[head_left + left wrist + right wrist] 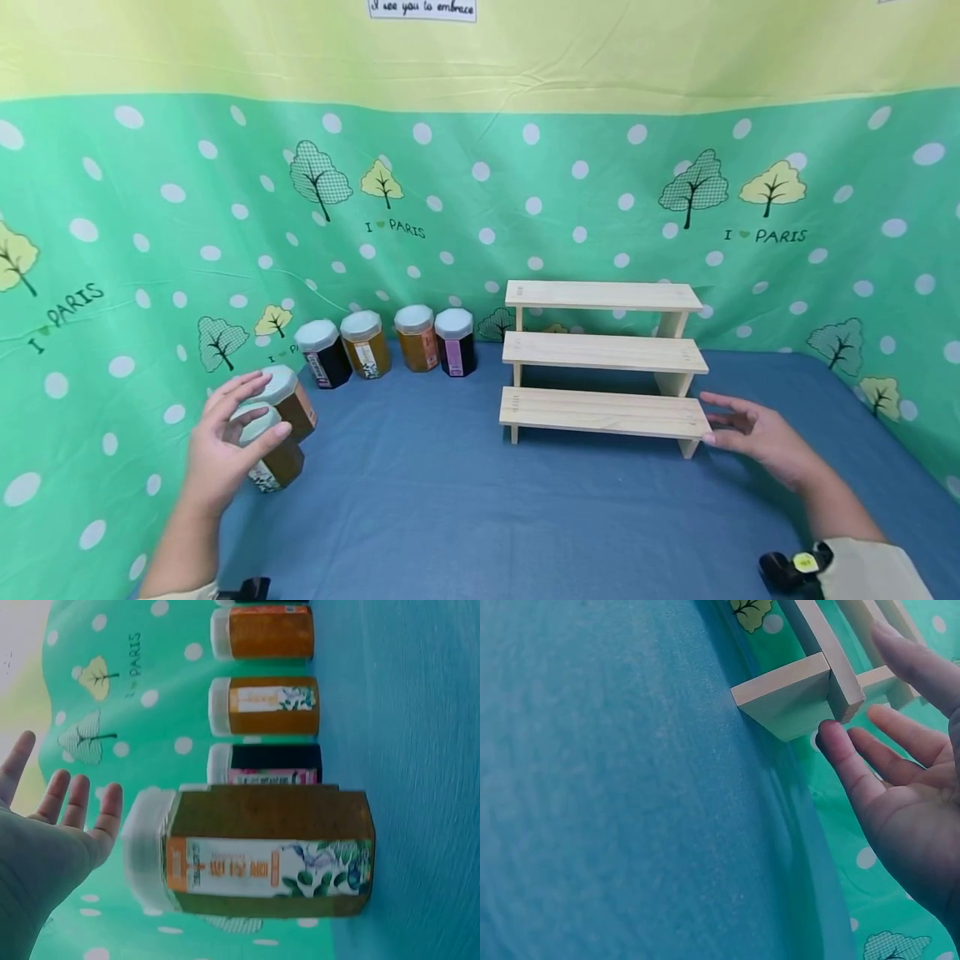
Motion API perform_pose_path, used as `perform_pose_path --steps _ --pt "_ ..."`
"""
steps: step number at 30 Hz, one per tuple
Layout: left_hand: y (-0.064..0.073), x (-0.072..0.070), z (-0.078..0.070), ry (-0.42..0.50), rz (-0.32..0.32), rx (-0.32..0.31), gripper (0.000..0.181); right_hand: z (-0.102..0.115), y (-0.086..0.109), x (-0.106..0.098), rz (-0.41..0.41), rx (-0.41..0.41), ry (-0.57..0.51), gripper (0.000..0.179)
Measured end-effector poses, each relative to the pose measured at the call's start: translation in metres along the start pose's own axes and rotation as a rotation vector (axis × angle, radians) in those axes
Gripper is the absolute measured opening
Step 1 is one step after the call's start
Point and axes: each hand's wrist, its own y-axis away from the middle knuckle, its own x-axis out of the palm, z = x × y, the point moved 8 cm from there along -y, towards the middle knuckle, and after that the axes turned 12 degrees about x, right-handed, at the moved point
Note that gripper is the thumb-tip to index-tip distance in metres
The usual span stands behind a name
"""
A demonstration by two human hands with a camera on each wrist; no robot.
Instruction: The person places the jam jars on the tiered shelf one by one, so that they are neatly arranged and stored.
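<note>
My left hand (217, 450) hovers by the lid of the nearest honey jar (281, 467), fingers spread and nothing held. In the left wrist view that jar (270, 817) stands with white lid, amber contents and a flower-printed label, the hand (52, 847) apart from it. Just behind stands another amber jar (300, 412), partly hidden by the hand. My right hand (765, 442) is at the right end of a three-step wooden shelf (600, 411). In the right wrist view the fingertips (836, 735) lie against or very near the lowest board's end; contact is unclear.
Further back stand a dark jar (326, 362), an amber jar (367, 354), another amber jar (420, 346) and a dark jar (457, 350). Blue cloth (450, 517) covers the table; a green printed curtain (480, 200) hangs behind and at the sides.
</note>
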Motion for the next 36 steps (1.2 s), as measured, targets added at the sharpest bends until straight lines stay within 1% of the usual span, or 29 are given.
perform_pose_path --steps 1,4,8,10,13,15,22,26,29,32,34,36 --pt "0.001 -0.003 0.002 0.000 -0.012 -0.008 0.061 0.001 -0.001 0.000 0.007 0.002 -0.003 0.079" --pt "0.003 -0.011 0.004 0.047 -0.040 -0.019 0.060 0.001 -0.003 0.001 0.031 0.016 -0.025 0.079" --pt "0.006 -0.019 0.006 0.074 -0.070 -0.061 0.057 -0.001 -0.006 0.002 0.053 0.036 -0.052 0.079" --pt "0.007 -0.022 0.008 0.076 -0.074 -0.076 0.057 -0.002 -0.007 0.003 0.060 0.041 -0.061 0.080" --pt "0.008 -0.027 0.009 0.079 -0.073 -0.084 0.058 -0.003 -0.008 0.004 0.059 0.047 -0.073 0.081" --pt "0.008 -0.030 0.009 0.065 -0.066 -0.081 0.059 -0.003 -0.009 0.005 0.064 0.043 -0.081 0.080" --pt "0.011 -0.039 0.013 -0.028 -0.032 -0.081 0.061 -0.005 -0.012 0.007 0.074 0.036 -0.129 0.077" --pt "0.014 -0.045 0.017 -0.104 -0.019 -0.118 0.064 -0.006 -0.013 0.007 0.083 0.044 -0.138 0.079" --pt "0.015 -0.048 0.020 -0.205 0.012 -0.143 0.066 -0.006 -0.013 0.008 0.094 0.049 -0.138 0.080" --pt "0.016 -0.052 0.024 -0.272 0.039 -0.154 0.067 -0.005 -0.013 0.008 0.096 0.046 -0.138 0.079" --pt "0.017 -0.055 0.027 -0.306 0.053 -0.163 0.068 -0.004 -0.013 0.007 0.095 0.046 -0.140 0.079" --pt "0.018 -0.058 0.031 -0.318 0.065 -0.183 0.069 -0.003 -0.013 0.007 0.095 0.048 -0.144 0.079"
